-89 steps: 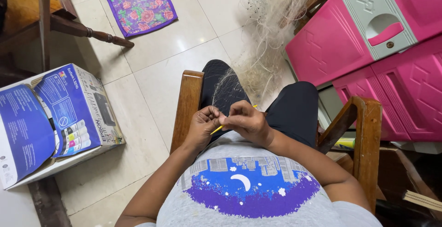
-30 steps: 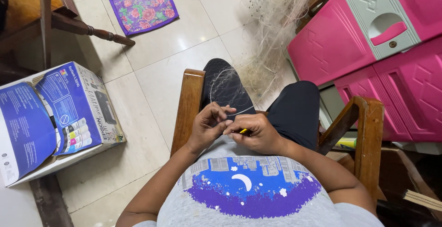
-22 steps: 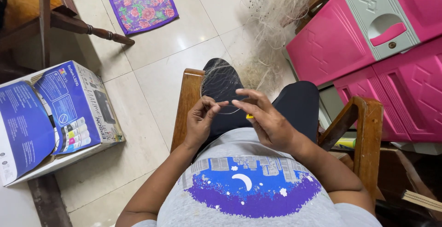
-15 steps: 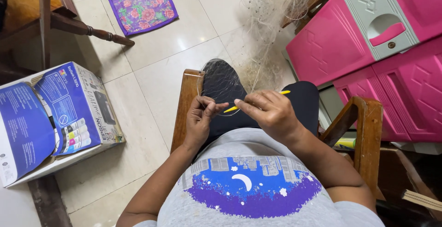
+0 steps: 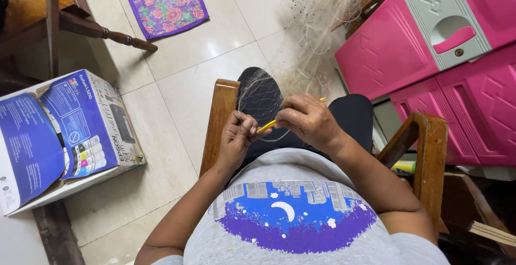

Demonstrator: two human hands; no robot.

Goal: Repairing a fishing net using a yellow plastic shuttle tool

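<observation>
Yellow netting needle [image 5: 267, 126] pinched in right-hand fingers [image 5: 287, 119], left fingers [image 5: 248, 128] gripping net [image 5: 260, 95]

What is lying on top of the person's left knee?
Fine pale netting drapes over the left knee, running up to a heap on the floor. The left hand covers its near end.

Person sits in wooden chair [image 5: 221, 120], net [image 5: 260, 95] draped over left knee. Left hand [image 5: 236, 138] and right hand [image 5: 306, 121] close together above lap, needle [image 5: 269, 125] between them. Net pile [image 5: 322, 12] on floor ahead, beside cabinet [image 5: 430, 55] on right. Printer box [image 5: 64, 130] on floor left. Mat [image 5: 164, 1] farther ahead, table leg [image 5: 102, 31] left of it.
</observation>
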